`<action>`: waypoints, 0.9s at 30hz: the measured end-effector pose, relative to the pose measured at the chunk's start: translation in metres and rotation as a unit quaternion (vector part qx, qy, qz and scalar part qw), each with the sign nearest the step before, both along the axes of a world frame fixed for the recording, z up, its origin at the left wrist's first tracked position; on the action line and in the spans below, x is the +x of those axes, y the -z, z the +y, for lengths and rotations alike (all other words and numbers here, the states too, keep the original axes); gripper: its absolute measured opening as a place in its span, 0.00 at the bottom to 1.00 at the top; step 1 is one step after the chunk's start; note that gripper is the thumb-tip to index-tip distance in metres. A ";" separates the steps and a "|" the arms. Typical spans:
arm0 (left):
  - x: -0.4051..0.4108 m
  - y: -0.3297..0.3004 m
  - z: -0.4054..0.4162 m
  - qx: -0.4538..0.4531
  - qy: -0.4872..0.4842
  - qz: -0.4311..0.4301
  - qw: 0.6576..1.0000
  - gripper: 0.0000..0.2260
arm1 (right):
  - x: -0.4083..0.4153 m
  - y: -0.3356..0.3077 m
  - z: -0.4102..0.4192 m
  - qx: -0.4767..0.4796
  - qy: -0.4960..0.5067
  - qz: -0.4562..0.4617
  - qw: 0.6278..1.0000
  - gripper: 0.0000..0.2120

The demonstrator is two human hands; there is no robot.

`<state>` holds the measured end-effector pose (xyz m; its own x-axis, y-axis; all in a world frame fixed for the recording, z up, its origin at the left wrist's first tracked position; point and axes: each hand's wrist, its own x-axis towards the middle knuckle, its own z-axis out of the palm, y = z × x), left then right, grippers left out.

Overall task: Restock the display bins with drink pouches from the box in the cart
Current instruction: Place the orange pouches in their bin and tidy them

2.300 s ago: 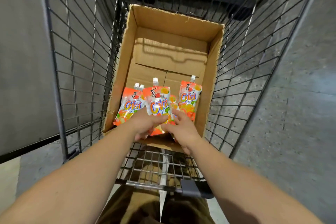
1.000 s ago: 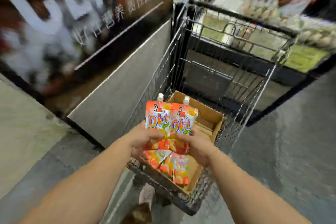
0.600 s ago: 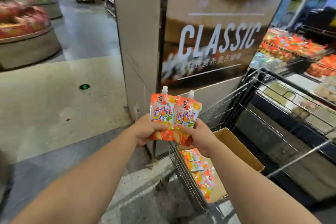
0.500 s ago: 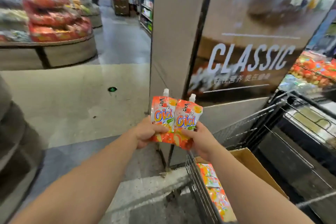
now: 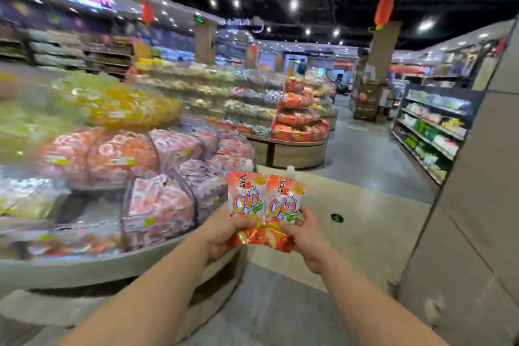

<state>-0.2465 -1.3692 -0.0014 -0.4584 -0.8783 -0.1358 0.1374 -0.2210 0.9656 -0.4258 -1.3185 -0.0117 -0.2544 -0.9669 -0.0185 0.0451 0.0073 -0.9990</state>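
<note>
A round tiered display stand (image 5: 118, 270) is filling the view from nine to seven o'clock, its wire-divided display bins (image 5: 157, 205) heaped with blurred pink, orange and yellow packets. At three to five o'clock a grey pillar (image 5: 463, 219) is rising out of the pale floor (image 5: 365, 205). Toward twelve o'clock a second round display (image 5: 297, 132) is standing stacked with orange packs, and at two o'clock a shelving aisle (image 5: 429, 132) is running away into the shop.

Both bare forearms are reaching up from six o'clock. The left hand (image 5: 227, 233) is gripping the lower edge of the left drink pouch (image 5: 245, 199), thumb lying across its front; the right hand (image 5: 306, 236) is pinching the lower edge of the right drink pouch (image 5: 285, 205) in the same way. The two pouches are standing upright, side by side and slightly overlapping, just right of the near stand's bins. Each is showing an orange-red top, a white cap, the word "Cici" in orange letters outlined in blue, and fruit slices along a glossy bottom.
</note>
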 end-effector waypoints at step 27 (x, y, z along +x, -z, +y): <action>0.520 0.055 -0.164 0.014 -0.318 0.020 0.948 0.21 | 0.520 0.051 -0.282 0.035 -0.350 0.037 0.935 0.16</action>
<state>0.2731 -1.5336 -0.0567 0.1569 -0.9750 -0.1570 0.2871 -0.1071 0.9519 0.0937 -1.6007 -0.0624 0.4368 -0.8944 -0.0963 -0.0646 0.0756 -0.9950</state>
